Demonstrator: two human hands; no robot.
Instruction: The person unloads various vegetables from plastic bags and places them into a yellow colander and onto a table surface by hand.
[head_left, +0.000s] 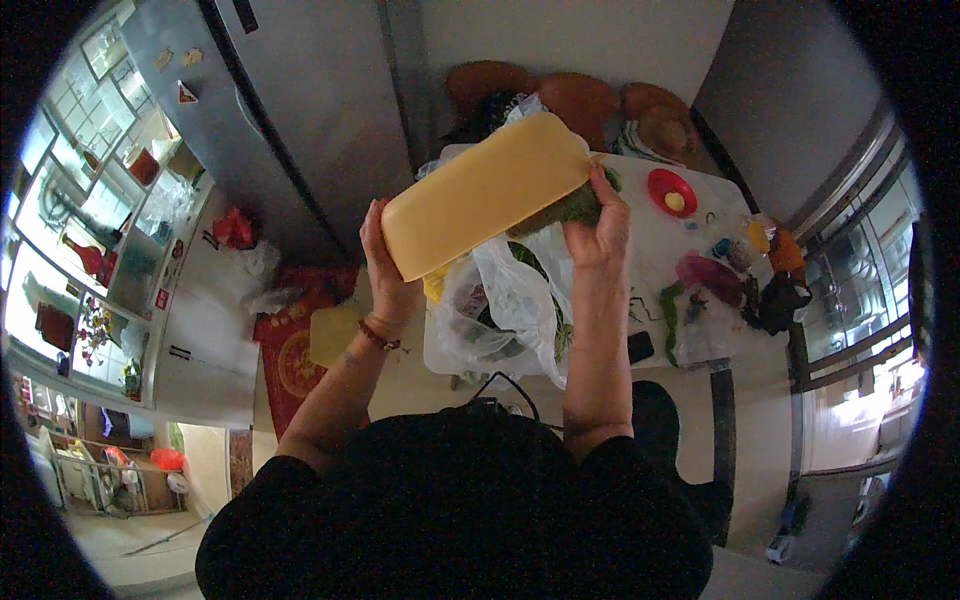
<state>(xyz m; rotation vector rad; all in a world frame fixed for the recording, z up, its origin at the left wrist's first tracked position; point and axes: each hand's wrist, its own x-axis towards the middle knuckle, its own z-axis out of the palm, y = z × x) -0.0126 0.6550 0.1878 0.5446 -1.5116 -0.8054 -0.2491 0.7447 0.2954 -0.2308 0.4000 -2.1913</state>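
Observation:
Both hands hold up a long yellow plastic box, tilted so its right end is higher in the picture. My left hand grips the near left end. At the opposite end, my right hand has its fingers around the edge. Some green leafy stuff shows at the box's lower right side, close to my right hand; whether it is inside cannot be made out. Below the box, a white plastic bag with green vegetables in it lies on the white table.
A red bowl with a pale round item stands at the table's far right. Nearer are a pink plastic bag, a green vegetable and a black phone. Brown chairs line the back; a grey refrigerator rises on the left.

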